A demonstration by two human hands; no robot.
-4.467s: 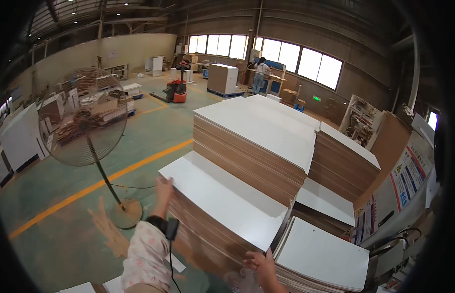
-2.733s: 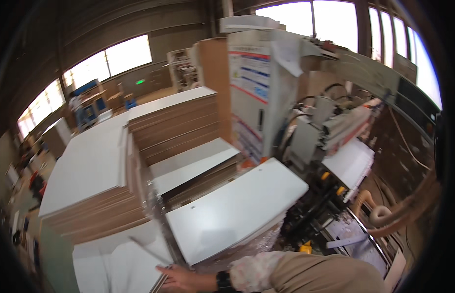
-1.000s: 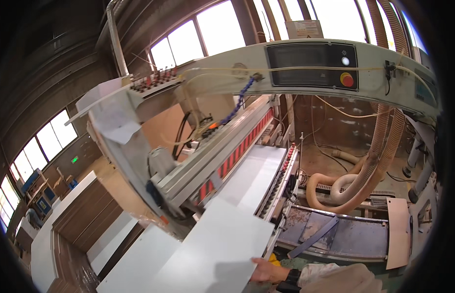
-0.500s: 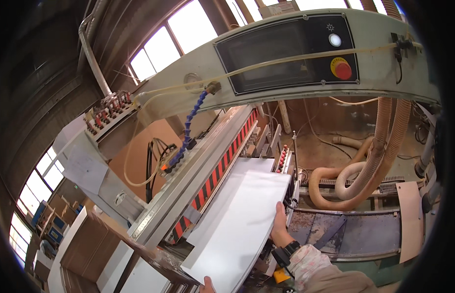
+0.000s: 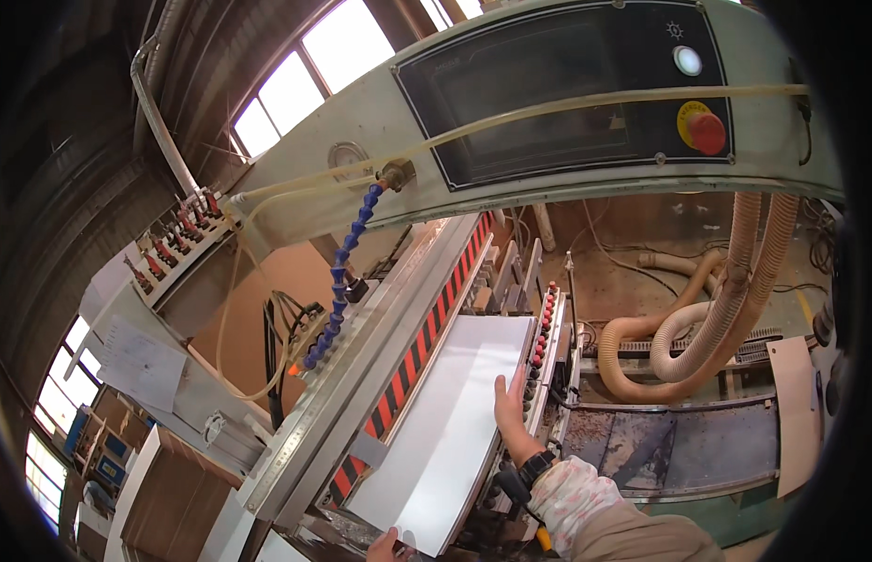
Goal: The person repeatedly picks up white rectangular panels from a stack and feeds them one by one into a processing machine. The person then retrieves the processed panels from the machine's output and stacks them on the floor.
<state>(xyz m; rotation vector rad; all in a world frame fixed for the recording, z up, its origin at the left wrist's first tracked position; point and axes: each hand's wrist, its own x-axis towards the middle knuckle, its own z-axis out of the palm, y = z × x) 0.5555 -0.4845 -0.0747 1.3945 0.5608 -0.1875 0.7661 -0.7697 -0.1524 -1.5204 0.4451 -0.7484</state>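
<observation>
Fingers of our right hand (image 5: 513, 419) spread at the right edge of the white panel (image 5: 445, 421) beside the striped rail (image 5: 423, 339), our left hand (image 5: 389, 547), grip unclear, at the panel's near end: positioning, we judge, calling next for even guidance.

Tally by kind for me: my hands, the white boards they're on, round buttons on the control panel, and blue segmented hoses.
Left hand and right hand: 2
White board: 1
White button and red button: 2
Blue segmented hose: 1
Total: 6

Two grips (image 5: 513, 412), one topmost white panel (image 5: 445, 421), one blue hose (image 5: 339, 272), one dark screen (image 5: 520, 80).
</observation>
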